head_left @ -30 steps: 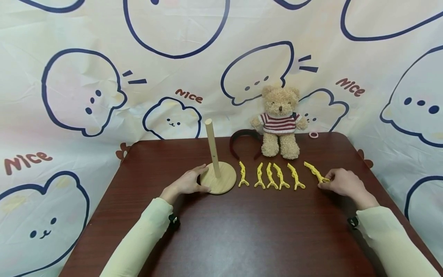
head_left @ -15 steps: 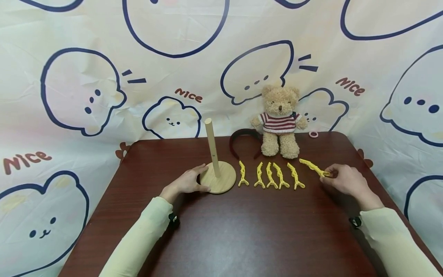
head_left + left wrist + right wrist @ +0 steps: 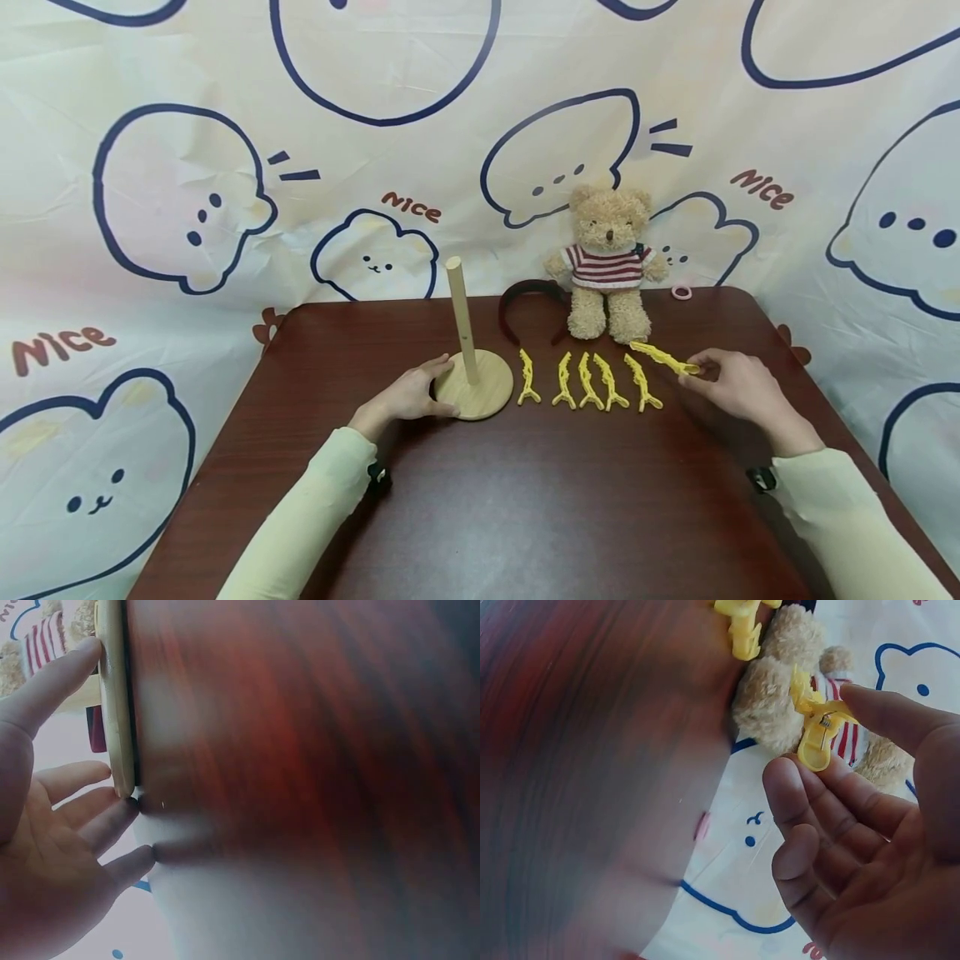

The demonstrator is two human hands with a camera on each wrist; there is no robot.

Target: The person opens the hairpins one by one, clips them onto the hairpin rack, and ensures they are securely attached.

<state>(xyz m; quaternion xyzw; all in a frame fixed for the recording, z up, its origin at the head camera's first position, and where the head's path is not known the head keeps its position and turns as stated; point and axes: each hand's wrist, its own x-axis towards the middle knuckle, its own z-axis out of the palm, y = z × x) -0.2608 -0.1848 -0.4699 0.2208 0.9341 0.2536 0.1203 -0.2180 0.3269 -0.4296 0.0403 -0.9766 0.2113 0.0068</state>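
Note:
A wooden stand, a round base (image 3: 491, 400) with an upright rod (image 3: 460, 312), is left of centre on the table. My left hand (image 3: 405, 393) grips the base by its left edge; in the left wrist view the thumb and fingers (image 3: 112, 825) meet its rim. At the right, my right hand (image 3: 738, 387) pinches a yellow hair clip (image 3: 660, 357) by its forked handle end, its long jaw pointing left. The clip's spring (image 3: 825, 720) shows in the right wrist view. More yellow hair clips (image 3: 588, 383) lie in a row between the stand and my right hand.
A teddy bear (image 3: 609, 267) in a striped top is at the table's back edge, behind the clips. A dark headband (image 3: 513, 308) stands to its left, and a small pink ring (image 3: 681, 292) lies right of it. A patterned cloth (image 3: 375, 167) hangs behind the table (image 3: 480, 517).
My right hand has lifted the yellow hair clip and carried it leftward, and the clip has turned closer to level. The left hand has stayed on the stand's base.

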